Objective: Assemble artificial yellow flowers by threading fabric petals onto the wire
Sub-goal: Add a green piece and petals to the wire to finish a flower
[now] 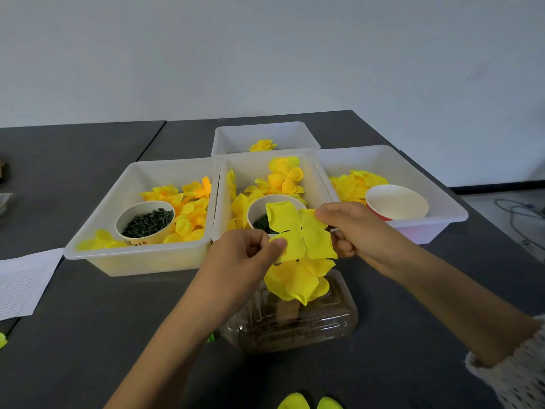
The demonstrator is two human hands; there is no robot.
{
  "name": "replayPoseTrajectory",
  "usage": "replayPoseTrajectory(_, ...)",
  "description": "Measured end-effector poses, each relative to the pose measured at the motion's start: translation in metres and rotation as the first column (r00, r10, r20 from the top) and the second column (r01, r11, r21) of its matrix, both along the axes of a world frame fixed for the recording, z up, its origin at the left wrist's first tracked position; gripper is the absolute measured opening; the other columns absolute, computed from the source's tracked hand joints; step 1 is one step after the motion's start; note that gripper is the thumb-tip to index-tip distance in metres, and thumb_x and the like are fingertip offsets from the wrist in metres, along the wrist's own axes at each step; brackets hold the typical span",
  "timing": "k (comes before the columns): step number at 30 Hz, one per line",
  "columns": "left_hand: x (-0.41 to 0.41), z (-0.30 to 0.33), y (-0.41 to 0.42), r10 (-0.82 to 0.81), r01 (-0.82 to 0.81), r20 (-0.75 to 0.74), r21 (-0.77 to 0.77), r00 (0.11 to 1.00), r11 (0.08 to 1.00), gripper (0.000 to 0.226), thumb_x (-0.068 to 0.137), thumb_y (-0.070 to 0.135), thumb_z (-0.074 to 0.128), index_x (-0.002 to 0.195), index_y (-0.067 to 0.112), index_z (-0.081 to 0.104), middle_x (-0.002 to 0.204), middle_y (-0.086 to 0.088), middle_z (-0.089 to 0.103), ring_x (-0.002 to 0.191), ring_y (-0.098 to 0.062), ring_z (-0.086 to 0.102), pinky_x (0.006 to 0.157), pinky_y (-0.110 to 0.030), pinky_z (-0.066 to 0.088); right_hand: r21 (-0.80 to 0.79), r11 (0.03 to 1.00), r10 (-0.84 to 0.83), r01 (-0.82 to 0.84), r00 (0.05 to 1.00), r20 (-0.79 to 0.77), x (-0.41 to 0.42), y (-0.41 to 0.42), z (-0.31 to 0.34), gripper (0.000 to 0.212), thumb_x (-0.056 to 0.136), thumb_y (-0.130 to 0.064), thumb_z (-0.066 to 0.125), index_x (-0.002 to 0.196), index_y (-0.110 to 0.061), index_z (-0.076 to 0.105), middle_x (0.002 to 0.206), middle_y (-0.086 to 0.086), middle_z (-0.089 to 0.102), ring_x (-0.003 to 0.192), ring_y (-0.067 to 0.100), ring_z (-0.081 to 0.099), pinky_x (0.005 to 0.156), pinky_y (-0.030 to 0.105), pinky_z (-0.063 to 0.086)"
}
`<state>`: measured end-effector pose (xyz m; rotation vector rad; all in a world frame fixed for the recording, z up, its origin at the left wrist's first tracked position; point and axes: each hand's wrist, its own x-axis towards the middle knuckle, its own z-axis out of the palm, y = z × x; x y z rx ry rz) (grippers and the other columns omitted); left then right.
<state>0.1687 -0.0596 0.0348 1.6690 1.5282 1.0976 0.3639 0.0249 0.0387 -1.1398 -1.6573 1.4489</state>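
A flat yellow fabric petal piece (300,233) with four lobes is held up over the table's middle. My left hand (244,252) pinches its lower left lobe. My right hand (351,228) pinches its right lobe. Just below it sits a stack of yellow petals (298,281) on a stem that rises from a clear plastic box (295,320) filled with brown material. The wire itself is hidden by the petals.
Three white trays (141,255) (221,199) (442,225) hold loose yellow petals; a fourth (265,134) behind holds one flower. Paper cups (144,219) (265,214) contain dark green pieces. A red cup (395,202) sits in the right tray. A white paper (23,281) lies left.
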Motion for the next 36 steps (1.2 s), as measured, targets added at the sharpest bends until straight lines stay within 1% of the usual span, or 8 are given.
replayPoseTrajectory(4, 0.003, 0.002, 0.002, -0.005, 0.004, 0.049, 0.009, 0.999, 1.0, 0.046, 0.094, 0.033, 0.06, 0.061, 0.003, 0.052, 0.05, 0.005, 0.045, 0.05, 0.003, 0.05, 0.058, -0.025, 0.035, 0.006, 1.0, -0.025, 0.025, 1.0, -0.01, 0.001, 0.003, 0.001, 0.042, 0.099, -0.026, 0.05, 0.06, -0.026, 0.066, 0.054, 0.002, 0.043, 0.042, 0.01, 0.028, 0.044, 0.022, 0.021)
replayPoseTrajectory(7, 0.007, 0.002, 0.003, -0.005, 0.004, 0.051, 0.014, 0.999, 1.0, 0.047, 0.095, 0.032, 0.06, 0.065, -0.003, 0.053, 0.05, 0.006, 0.045, 0.051, 0.007, 0.053, 0.058, -0.024, 0.033, 0.022, 0.999, -0.043, 0.042, 0.999, 0.019, 0.002, 0.006, 0.0, 0.039, 0.099, -0.028, 0.051, 0.062, -0.023, 0.064, 0.052, 0.001, 0.04, 0.041, 0.01, 0.029, 0.042, 0.021, 0.023)
replayPoseTrajectory(15, 0.01, 0.0, 0.005, 0.006, -0.006, 0.091, 0.001, 0.996, 1.0, 0.046, 0.095, 0.034, 0.059, 0.06, 0.005, 0.053, 0.045, 0.014, 0.045, 0.048, 0.002, 0.046, 0.064, -0.035, 0.042, -0.042, 0.999, -0.02, 0.02, 1.0, 0.011, 0.001, 0.011, -0.009, 0.036, 0.098, -0.027, 0.052, 0.066, -0.023, 0.067, 0.053, 0.002, 0.044, 0.041, 0.011, 0.03, 0.043, 0.021, 0.022)
replayPoseTrajectory(19, 0.01, -0.003, 0.006, 0.027, -0.027, 0.064, -0.003, 0.998, 1.0, 0.047, 0.095, 0.032, 0.059, 0.065, -0.004, 0.053, 0.047, 0.009, 0.047, 0.052, 0.006, 0.054, 0.062, -0.029, 0.042, -0.055, 0.998, -0.02, 0.026, 0.993, 0.115, -0.003, 0.012, -0.016, 0.028, 0.099, -0.028, 0.051, 0.077, -0.015, 0.063, 0.046, -0.006, 0.042, 0.038, 0.007, 0.032, 0.041, 0.018, 0.026)
replayPoseTrajectory(22, 0.006, -0.008, 0.003, 0.061, -0.061, -0.001, -0.022, 0.998, 0.998, 0.045, 0.095, 0.033, 0.061, 0.059, 0.007, 0.055, 0.046, 0.013, 0.049, 0.049, 0.004, 0.05, 0.056, -0.023, 0.037, -0.03, 1.0, 0.01, -0.005, 0.986, 0.164, -0.003, 0.011, -0.021, 0.035, 0.099, -0.026, 0.05, 0.066, -0.016, 0.056, 0.045, -0.007, 0.043, 0.036, 0.005, 0.034, 0.039, 0.017, 0.027)
replayPoseTrajectory(25, 0.003, -0.015, -0.004, 0.078, -0.081, -0.086, -0.035, 0.993, 0.996, 0.046, 0.093, 0.036, 0.062, 0.05, 0.023, 0.05, 0.044, 0.014, 0.045, 0.046, -0.003, 0.041, 0.054, -0.027, 0.033, 0.064, 0.997, 0.022, -0.036, 0.977, 0.213, -0.001, 0.008, -0.027, 0.047, 0.099, -0.023, 0.05, 0.052, -0.02, 0.049, 0.044, -0.007, 0.043, 0.037, 0.003, 0.034, 0.039, 0.014, 0.029)
replayPoseTrajectory(31, 0.006, -0.028, -0.016, 0.119, -0.144, -0.214, -0.106, 0.969, 0.984, 0.042, 0.09, 0.044, 0.062, 0.055, 0.023, 0.051, 0.048, 0.01, 0.051, 0.057, -0.017, 0.054, 0.063, -0.042, 0.051, 0.206, 0.976, 0.003, -0.076, 0.942, 0.336, 0.001, 0.001, -0.045, 0.038, 0.097, -0.022, 0.053, 0.068, 0.002, 0.057, 0.059, 0.003, 0.047, 0.057, 0.01, 0.043, 0.058, 0.027, 0.037)
replayPoseTrajectory(36, 0.007, -0.032, -0.018, 0.12, -0.156, -0.259, -0.124, 0.958, 0.98, 0.041, 0.089, 0.049, 0.061, 0.057, 0.024, 0.054, 0.048, 0.011, 0.051, 0.056, -0.011, 0.052, 0.061, -0.037, 0.049, 0.258, 0.962, -0.021, -0.092, 0.914, 0.406, 0.005, -0.005, -0.053, 0.037, 0.096, -0.027, 0.056, 0.065, -0.005, 0.056, 0.055, -0.005, 0.044, 0.054, 0.001, 0.041, 0.055, 0.019, 0.034)
